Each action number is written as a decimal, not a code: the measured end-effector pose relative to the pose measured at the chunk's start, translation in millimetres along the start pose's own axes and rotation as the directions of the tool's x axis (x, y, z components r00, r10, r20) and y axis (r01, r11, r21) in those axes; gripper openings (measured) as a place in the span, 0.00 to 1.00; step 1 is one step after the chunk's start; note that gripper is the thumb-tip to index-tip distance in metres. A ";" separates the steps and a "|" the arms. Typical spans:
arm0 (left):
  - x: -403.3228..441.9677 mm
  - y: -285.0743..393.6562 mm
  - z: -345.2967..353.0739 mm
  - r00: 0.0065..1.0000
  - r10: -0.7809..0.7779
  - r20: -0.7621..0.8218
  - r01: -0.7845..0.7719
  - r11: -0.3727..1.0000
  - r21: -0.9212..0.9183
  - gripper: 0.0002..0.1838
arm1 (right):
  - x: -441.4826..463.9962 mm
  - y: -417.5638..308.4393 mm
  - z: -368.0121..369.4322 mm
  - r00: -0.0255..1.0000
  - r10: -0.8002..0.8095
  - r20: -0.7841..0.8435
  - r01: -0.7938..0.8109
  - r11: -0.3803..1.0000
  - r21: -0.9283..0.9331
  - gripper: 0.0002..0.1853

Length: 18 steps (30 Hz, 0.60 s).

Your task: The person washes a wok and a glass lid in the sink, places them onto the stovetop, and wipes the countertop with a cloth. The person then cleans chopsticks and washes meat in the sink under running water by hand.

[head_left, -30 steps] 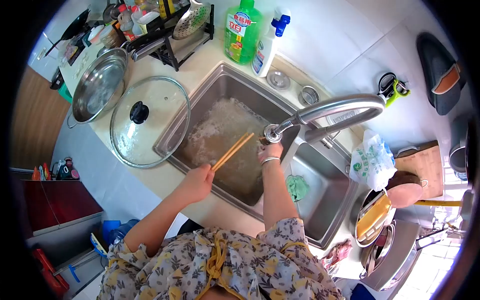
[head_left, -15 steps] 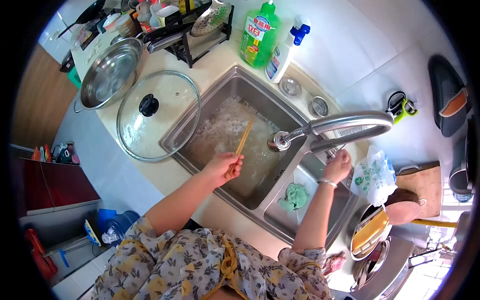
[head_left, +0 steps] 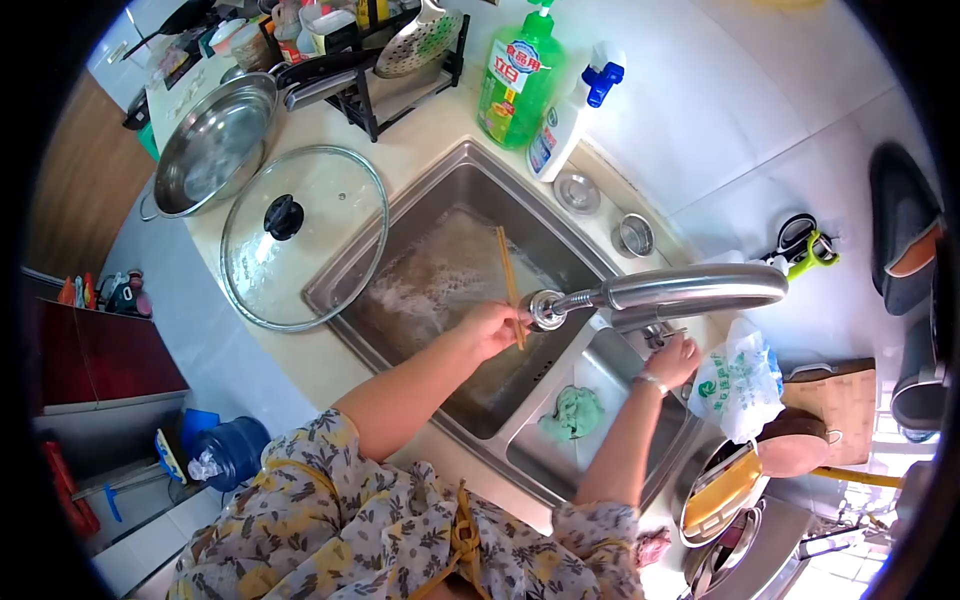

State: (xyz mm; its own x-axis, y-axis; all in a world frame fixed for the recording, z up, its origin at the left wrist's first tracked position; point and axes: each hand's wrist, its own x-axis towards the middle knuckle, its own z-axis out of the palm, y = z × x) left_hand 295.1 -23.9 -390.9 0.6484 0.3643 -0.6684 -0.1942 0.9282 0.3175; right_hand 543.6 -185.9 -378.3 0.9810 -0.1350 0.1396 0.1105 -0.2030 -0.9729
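My left hand (head_left: 490, 330) is closed around a pair of wooden chopsticks (head_left: 508, 268), which point away from me over the large sink basin (head_left: 455, 190). Its fingertips are right beside the head (head_left: 545, 309) of the curved metal faucet (head_left: 700, 287). Cloudy, bubbly water (head_left: 425, 290) lies in that basin. My right hand (head_left: 675, 362) has its fingers curled at the faucet handle (head_left: 660, 338), partly hiding the contact. In the smaller basin (head_left: 612, 352), below and left of that hand, a crumpled green cloth (head_left: 574, 412) rests.
A glass lid (head_left: 325, 240) overlaps the sink's left edge, with a steel pan (head_left: 218, 145) beyond it. A green soap bottle (head_left: 520, 85) and a white spray bottle (head_left: 572, 125) stand behind the sink. At right are a plastic bag (head_left: 738, 385) and a cutting board (head_left: 835, 410).
My left hand has moved right with the chopsticks, up to the faucet head. The chopsticks now tilt the other way. My right hand stays by the handle; the whole view has shifted slightly.
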 end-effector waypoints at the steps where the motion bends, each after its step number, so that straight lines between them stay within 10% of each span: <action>1: 10.0 -2.1 -0.3 0.999 -0.041 -0.034 0.039 0.998 -0.053 0.07 | -19.5 -5.5 1.0 1.000 0.026 0.008 -0.027 0.995 0.096 0.11; 9: 17.0 -0.7 -3.6 0.995 -0.089 -0.047 0.091 0.995 0.046 0.03 | -171.0 -30.0 40.5 0.737 0.210 0.642 -0.532 0.766 0.360 0.10; 11: -7.0 1.6 4.7 0.993 -0.062 -0.100 0.089 0.954 0.285 0.03 | -179.1 -33.3 47.0 0.380 0.141 0.914 -0.682 0.710 0.174 0.05; 15: -40.3 -3.9 1.7 0.982 0.031 -0.184 0.098 0.755 0.648 0.12 | -201.4 7.9 77.5 0.493 -0.020 0.870 -0.163 0.980 0.115 0.08; 18: -62.9 -4.5 -0.1 0.982 0.060 -0.181 0.077 0.745 0.663 0.10 | -198.2 51.9 106.4 0.501 0.164 0.850 -0.423 0.903 0.075 0.04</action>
State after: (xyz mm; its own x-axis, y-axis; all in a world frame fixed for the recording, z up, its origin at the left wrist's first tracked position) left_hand 255.1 -51.0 -350.3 0.4914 0.4268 -0.7592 0.3934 0.6689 0.6307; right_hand 371.9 -66.5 -476.0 0.6455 0.7230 -0.2464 -0.3035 -0.0533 -0.9513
